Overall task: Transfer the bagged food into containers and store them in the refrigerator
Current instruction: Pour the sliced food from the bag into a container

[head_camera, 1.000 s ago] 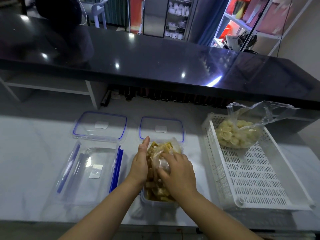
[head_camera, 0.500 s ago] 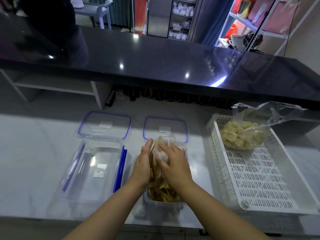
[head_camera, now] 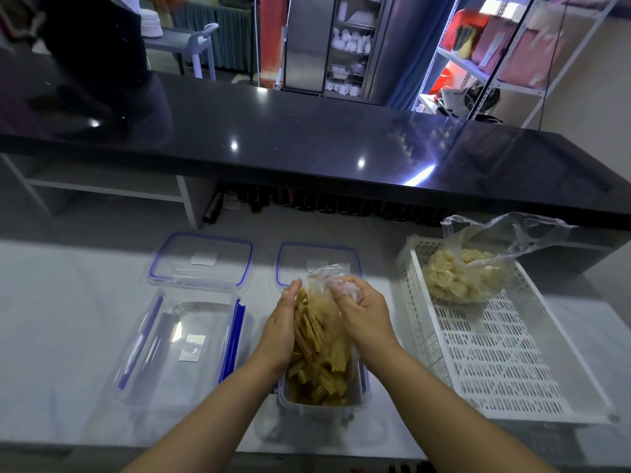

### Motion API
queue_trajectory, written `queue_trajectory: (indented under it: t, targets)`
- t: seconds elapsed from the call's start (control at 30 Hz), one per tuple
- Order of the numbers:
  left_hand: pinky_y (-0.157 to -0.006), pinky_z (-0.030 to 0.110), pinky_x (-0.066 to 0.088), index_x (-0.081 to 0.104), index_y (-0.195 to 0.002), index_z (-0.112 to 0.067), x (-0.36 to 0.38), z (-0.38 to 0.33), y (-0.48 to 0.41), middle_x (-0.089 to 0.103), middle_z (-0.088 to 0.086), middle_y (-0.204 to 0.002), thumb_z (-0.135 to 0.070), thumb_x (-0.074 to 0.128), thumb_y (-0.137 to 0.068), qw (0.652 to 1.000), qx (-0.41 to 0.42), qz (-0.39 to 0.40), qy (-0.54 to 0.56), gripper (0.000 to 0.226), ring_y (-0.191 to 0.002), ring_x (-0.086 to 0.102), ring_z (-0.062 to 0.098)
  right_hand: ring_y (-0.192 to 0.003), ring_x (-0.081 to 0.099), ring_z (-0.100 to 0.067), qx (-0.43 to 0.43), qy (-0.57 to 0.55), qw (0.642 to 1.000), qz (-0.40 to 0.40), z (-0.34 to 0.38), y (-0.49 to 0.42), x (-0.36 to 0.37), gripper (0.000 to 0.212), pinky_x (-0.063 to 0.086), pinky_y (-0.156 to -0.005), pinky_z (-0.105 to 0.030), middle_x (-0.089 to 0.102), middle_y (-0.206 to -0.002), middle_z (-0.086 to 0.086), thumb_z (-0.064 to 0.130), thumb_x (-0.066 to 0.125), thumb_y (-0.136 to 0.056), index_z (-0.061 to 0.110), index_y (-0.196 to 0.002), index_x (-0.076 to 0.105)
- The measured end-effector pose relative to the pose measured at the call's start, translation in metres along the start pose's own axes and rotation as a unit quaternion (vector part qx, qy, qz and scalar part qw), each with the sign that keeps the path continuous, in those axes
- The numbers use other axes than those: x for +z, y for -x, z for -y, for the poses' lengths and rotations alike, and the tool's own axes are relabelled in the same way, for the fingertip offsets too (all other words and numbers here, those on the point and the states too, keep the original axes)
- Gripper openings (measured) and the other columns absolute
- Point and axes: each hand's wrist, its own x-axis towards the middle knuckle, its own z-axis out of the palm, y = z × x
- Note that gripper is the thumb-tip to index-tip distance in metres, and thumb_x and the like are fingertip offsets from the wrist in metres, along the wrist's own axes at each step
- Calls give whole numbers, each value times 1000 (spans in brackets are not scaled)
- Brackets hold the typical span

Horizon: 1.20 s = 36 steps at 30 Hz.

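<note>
A clear plastic bag of yellow-brown strip-shaped food [head_camera: 322, 331] is upended over a clear container [head_camera: 321, 402] near the counter's front edge, and strips fill that container. My right hand [head_camera: 362, 312] grips the crumpled upper end of the bag. My left hand [head_camera: 281, 327] lies flat against the bag's left side with fingers straight. A second clear container [head_camera: 181, 343] with blue clips stands to the left. Behind them lie two clear lids with blue seals [head_camera: 201, 259] [head_camera: 317, 259]. A second bag with pale round slices [head_camera: 464, 271] sits in a white basket.
The white slotted basket [head_camera: 495, 353] takes up the right side of the pale counter [head_camera: 51, 319]. A raised black bar top [head_camera: 307, 141] runs across behind. Beyond it are a person in dark clothes [head_camera: 92, 39], shelving and a dish rack.
My right hand has lifted the top of the bag higher, and more strips have slid down into the container. My left hand stays against the bag's side.
</note>
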Motion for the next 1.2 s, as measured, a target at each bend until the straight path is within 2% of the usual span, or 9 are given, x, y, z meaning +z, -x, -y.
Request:
queue_trajectory:
  t: [0.13,0.27,0.37,0.43,0.53,0.67,0.73,0.9,1.2]
  targets:
    - [-98,38,45,53,-123,-44,0,1,-3,62,-5,-122,-71,31,-82,1000,0,-2,4,53,-112,58,12,-81,70,-13,-12,-27,1000,3,11,-5,2,10,57,-67,-25,74,-87,2,26,62,-90,27,-90,71]
    - [-87,23,51,54,-123,-41,2,7,1,63,-9,-122,-68,33,-84,1000,7,19,8,51,-108,60,3,-77,67,-16,-18,-23,1000,2,14,-10,4,8,57,-69,-32,72,-85,-5,25,63,-89,23,-87,70]
    - [-108,40,37,38,-136,-40,0,18,8,44,-8,-142,-66,34,-86,998,46,1,-38,57,-129,42,8,-74,67,-8,-15,-36,999,0,13,-12,5,7,56,-64,-21,73,-81,3,25,63,-88,23,-88,70]
    - [-111,42,31,27,-135,-49,-2,25,16,35,-15,-144,-68,44,-78,992,86,-5,-95,63,-133,34,8,-73,67,-5,-14,-38,999,-5,13,-14,6,8,54,-62,-18,73,-79,8,25,63,-89,23,-91,70]
    - [-108,30,26,12,-131,-61,-3,38,29,22,-34,-137,-65,61,-63,958,134,-28,-253,84,-131,23,-1,-70,65,-1,-14,-25,999,-14,13,-19,7,9,52,-61,-18,71,-75,14,28,62,-89,23,-93,69]
    - [-111,24,0,-5,-140,-46,0,48,30,0,-35,-138,-75,54,-60,889,170,-54,-421,104,-128,-14,-17,-64,61,0,-3,-24,999,-23,13,-24,10,8,53,-60,-21,68,-69,14,32,62,-88,26,-86,68]
    - [-112,27,-7,-3,-143,-40,2,47,26,-1,-30,-141,-79,48,-60,873,170,-65,-453,105,-127,-16,-16,-62,59,-1,0,-31,999,-29,14,-27,10,9,52,-59,-22,66,-67,14,32,63,-88,25,-84,68]
    - [-117,38,0,8,-145,-32,1,40,18,10,-10,-156,-79,43,-65,880,167,-117,-428,100,-136,-7,-4,-63,59,2,-1,-35,999,-32,22,-32,9,9,48,-59,-20,66,-68,16,36,63,-87,30,-81,67]
    - [-110,32,2,18,-144,-37,-6,36,13,20,-15,-152,-74,46,-72,891,172,-111,-406,86,-125,-3,-13,-85,62,-13,13,-47,998,-47,27,-29,3,8,53,-74,-30,68,-88,5,38,65,-86,31,-88,68]
